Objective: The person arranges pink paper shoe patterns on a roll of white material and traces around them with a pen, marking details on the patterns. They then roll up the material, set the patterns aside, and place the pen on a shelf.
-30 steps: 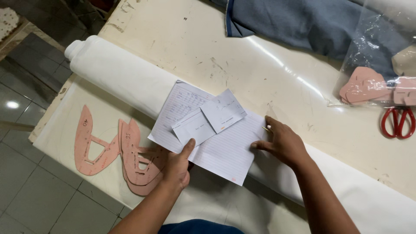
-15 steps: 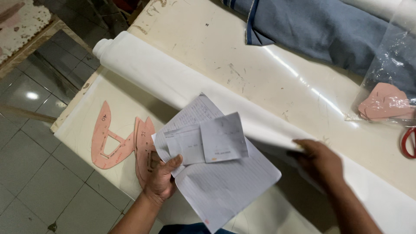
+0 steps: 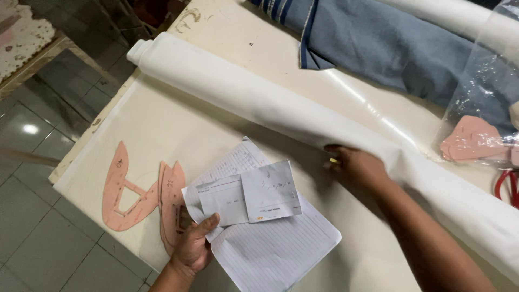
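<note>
Left hand (image 3: 193, 250): fingers clamped on a sheaf of white lined paper sheets (image 3: 259, 221) above the cream desk (image 3: 162, 119). Right hand (image 3: 359, 166): fingers together, resting against the long white fabric roll (image 3: 259, 97). Pink card patterns (image 3: 130, 189) lie beside.

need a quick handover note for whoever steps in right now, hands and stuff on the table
Left hand: holds the papers by their lower left corner, a lined sheet with smaller slips on top, above the white cloth.
Right hand: flat against the cloth roll, grasping nothing.
Pink templates: flat on the cloth, left of the papers.
Blue fabric, plastic bag with pink pieces, and red scissors: far right.
Done: cloth partly unrolled, templates laid out.
Left: papers not set down; no cutting visible.
</note>
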